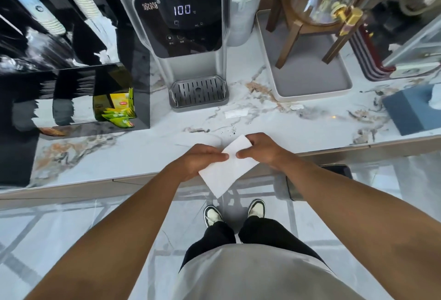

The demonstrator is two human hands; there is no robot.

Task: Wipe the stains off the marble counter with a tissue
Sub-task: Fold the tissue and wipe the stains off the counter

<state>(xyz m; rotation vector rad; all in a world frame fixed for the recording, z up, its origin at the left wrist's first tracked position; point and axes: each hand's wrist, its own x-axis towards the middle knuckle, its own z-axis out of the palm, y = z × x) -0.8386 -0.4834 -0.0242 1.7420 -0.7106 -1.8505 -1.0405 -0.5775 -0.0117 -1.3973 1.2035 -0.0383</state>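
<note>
A white folded tissue point(226, 168) hangs over the front edge of the marble counter point(133, 149). My left hand point(202, 159) grips its left side and my right hand point(260, 149) grips its upper right corner, thumbs nearly meeting. Just beyond the tissue lie small dark specks point(232, 130) on the marble. A brownish stain point(261, 91) spreads beside the grey tray, and a small white paper scrap point(235, 113) lies in front of the dispenser.
A grey water dispenser point(181, 37) reading 100 stands at the back centre. A black box with yellow tea bags point(117, 106) sits left. A grey tray point(310, 73) bearing a glass jar on a wooden stand is right. A blue tissue box point(410, 109) sits far right.
</note>
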